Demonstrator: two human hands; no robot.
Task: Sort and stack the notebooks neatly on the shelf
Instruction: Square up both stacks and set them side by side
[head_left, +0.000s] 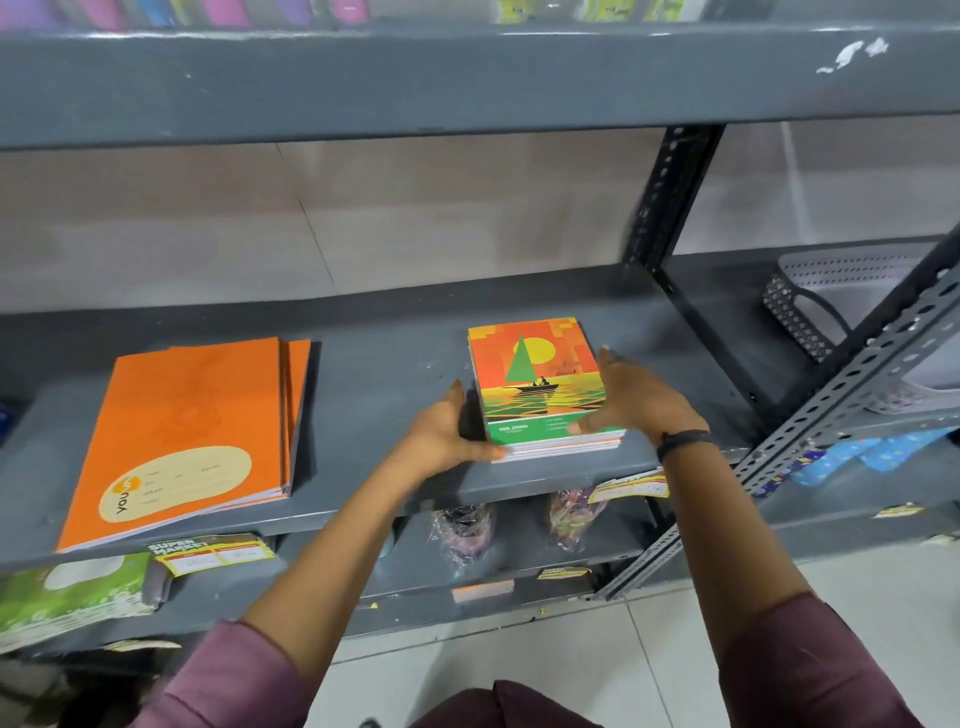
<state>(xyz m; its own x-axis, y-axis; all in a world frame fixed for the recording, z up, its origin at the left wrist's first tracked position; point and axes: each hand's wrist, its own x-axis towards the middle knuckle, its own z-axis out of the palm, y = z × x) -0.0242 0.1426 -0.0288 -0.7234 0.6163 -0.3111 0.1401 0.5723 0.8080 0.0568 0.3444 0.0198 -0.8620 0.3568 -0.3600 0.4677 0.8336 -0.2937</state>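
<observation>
A small stack of notebooks (540, 379) with a sailboat-and-sun cover lies on the grey metal shelf (389, 353), right of centre. My left hand (447, 431) presses against the stack's left side, thumb under its front corner. My right hand (634, 395) clasps the right side, thumb on the green strip of the top cover. A dark band circles the right wrist. To the left, a larger stack of orange notebooks (182, 441) lies flat on the same shelf, its front corner jutting over the edge.
A slotted upright post (670, 197) stands right of the small stack. A grey perforated basket (841, 291) sits on the neighbouring shelf. Below are green notebooks (67, 597), wrapped bundles (462, 530) and price tags. The upper shelf (467, 78) hangs overhead. White floor tiles lie below.
</observation>
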